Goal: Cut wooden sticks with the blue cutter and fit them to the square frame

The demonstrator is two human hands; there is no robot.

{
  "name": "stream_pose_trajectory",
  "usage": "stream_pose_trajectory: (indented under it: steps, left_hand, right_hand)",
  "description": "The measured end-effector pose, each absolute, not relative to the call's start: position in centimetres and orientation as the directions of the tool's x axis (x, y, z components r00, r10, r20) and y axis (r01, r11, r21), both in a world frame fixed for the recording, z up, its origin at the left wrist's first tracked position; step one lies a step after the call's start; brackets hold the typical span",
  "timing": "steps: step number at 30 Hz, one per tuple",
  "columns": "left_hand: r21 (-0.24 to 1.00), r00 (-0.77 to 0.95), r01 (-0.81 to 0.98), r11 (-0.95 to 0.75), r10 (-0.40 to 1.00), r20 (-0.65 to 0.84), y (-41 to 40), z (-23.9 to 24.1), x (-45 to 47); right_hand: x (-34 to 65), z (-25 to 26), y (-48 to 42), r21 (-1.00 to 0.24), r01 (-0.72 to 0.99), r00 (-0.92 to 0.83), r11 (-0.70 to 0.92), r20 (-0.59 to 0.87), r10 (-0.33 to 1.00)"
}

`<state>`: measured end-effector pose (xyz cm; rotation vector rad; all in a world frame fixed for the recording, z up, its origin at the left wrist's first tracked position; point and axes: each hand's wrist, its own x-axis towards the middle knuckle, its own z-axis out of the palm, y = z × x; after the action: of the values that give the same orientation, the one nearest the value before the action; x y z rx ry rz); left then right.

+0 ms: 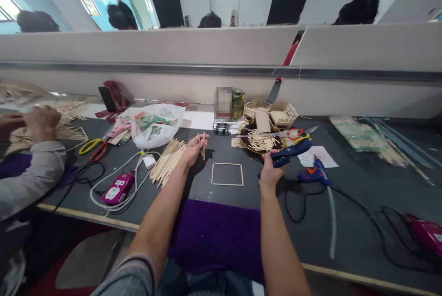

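My left hand [194, 147] is closed, pinching a thin wooden stick [204, 145] upright above the dark table. My right hand [271, 172] is wrapped round the handle of a blue pair of scissors [292, 148], its long blade reaching left over a dark plate. A square frame of sticks [227, 174] lies flat on the table between my two hands. A bundle of loose sticks [168, 159] lies just left of my left hand.
The dark plate [246, 127] holds stick offcuts, with small stick-built models [271, 113] behind it. A blue glue gun [315, 175] and its cable lie right of my hand. A pink power strip [118, 187], red-and-yellow scissors [95, 148] and a plastic bag [156, 125] lie left. Another person's hands [32, 122] work far left.
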<state>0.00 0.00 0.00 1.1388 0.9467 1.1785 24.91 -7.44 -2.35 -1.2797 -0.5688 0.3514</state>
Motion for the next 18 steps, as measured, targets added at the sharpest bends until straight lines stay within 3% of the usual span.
stream_pose_trajectory:
  steps: [6, 12, 18]
  left_hand:
    - [0.989, 0.094, -0.150, 0.002, 0.995, 0.013, -1.2, -0.9, 0.3]
    - [0.986, 0.103, -0.143, -0.089, 0.989, 0.104, -1.5, -0.8, 0.6]
    - [0.993, 0.175, -0.099, -0.058, 0.982, 0.075, -2.2, -0.3, 0.3]
  right_hand:
    - [24.6, -2.0, -7.8, -0.964, 0.071, 0.795, 0.254, 0.209, 0.570]
    - [24.6, -1.9, -8.0, -0.967, 0.113, 0.780, 0.229, 0.229, 0.582]
    - [24.7, -2.0, -8.0, -0.969, 0.116, 0.783, 0.219, 0.225, 0.580]
